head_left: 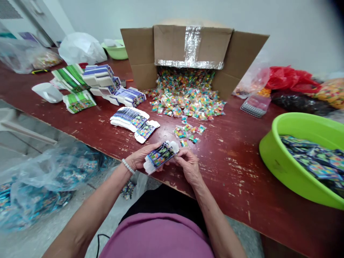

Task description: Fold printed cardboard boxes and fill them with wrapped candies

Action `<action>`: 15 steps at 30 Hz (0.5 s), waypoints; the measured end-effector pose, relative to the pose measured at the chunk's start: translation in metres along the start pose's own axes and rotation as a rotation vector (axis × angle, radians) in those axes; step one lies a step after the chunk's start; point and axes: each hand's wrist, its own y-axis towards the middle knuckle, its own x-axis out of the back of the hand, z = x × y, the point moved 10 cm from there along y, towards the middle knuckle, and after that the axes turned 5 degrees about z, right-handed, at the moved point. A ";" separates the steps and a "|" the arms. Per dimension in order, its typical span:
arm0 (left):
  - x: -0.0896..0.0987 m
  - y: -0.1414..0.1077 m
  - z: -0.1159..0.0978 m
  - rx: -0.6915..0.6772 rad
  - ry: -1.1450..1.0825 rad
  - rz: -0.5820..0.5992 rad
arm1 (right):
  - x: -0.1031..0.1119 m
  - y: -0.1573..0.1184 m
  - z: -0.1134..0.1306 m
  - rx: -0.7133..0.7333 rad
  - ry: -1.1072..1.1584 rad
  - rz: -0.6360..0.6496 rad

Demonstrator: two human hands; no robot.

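A scuffed dark-red worktop (pixel 236 168) runs across the frame under a plain pale wall, its paint chipped all along the near edge.

At lower centre, just over that edge, both hands share 1 small printed carton (pixel 160 156), flat-ish and tilted up toward the right. The left hand (pixel 139 158) cradles it from beneath while the right hand (pixel 188 163) pinches its right end, so each grip is closed on the carton; held that way, its open end flaps stay reachable (they jut out white at both ends).

Just beyond the hands lies a loose scatter of wrapped candies (pixel 188 133), set near enough to pick from. To the left of centre a short stack of flat cartons (pixel 134 120) waits, also within reach. At the right edge a green basin (pixel 271 154) holds dark printed packs, apparently finished ones.

Farther back, a cardboard box (pixel 193 46) lies tipped on its side in the upper centre, so its candy heap (pixel 188 96) spills forward. More carton stacks (pixel 91 82) sit at upper left, with a white bag (pixel 80 48) and a 2nd green bowl (pixel 116 52) behind. Red bags (pixel 292 79) crowd the upper right.
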 end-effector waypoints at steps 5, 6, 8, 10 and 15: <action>0.005 0.000 0.010 0.056 -0.036 0.008 | -0.003 -0.003 0.003 0.021 -0.028 0.011; 0.003 -0.001 0.008 0.044 -0.019 0.024 | -0.003 -0.003 0.003 0.021 -0.035 0.009; -0.003 -0.002 0.000 -0.031 0.044 0.059 | -0.004 -0.001 0.004 0.013 -0.052 -0.002; -0.007 -0.003 -0.009 -0.101 0.125 0.066 | -0.002 0.001 0.004 0.007 -0.072 -0.017; 0.021 -0.007 -0.023 -0.161 0.227 -0.147 | 0.017 0.007 0.020 0.113 -0.118 -0.066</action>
